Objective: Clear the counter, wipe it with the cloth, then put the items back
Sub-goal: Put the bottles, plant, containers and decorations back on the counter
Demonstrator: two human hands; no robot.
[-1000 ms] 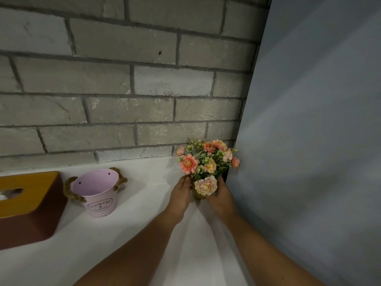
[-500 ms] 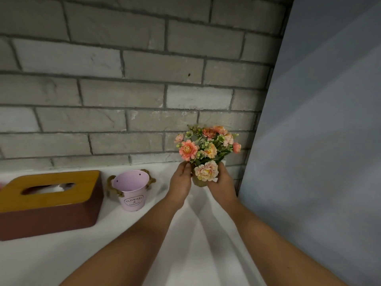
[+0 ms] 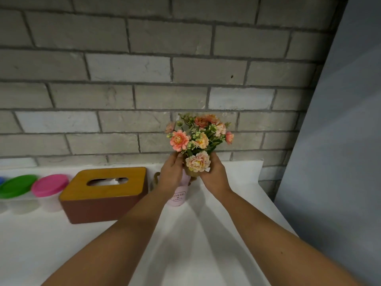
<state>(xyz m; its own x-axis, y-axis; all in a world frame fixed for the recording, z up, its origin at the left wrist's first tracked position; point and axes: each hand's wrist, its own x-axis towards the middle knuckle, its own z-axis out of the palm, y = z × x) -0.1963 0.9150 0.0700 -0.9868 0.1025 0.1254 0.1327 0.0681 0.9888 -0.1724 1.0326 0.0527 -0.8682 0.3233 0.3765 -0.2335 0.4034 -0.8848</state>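
A small bunch of pink and orange artificial flowers (image 3: 198, 137) is held up above the white counter (image 3: 206, 234). My left hand (image 3: 172, 173) and my right hand (image 3: 215, 174) grip its base from either side. Directly below the bunch stands a pink metal bucket (image 3: 178, 198) with printed lettering, mostly hidden behind my left hand and wrist. The base of the bunch is just above the bucket's mouth; whether they touch is hidden.
A brown tissue box (image 3: 105, 195) with a wooden lid stands left of the bucket. Further left are containers with a pink lid (image 3: 50, 185) and a green lid (image 3: 17, 185). A grey brick wall (image 3: 144, 79) backs the counter; a plain grey panel (image 3: 340, 141) closes the right.
Both hands lifted the flowers from the counter's back right corner and carried them left, to above the pink bucket.
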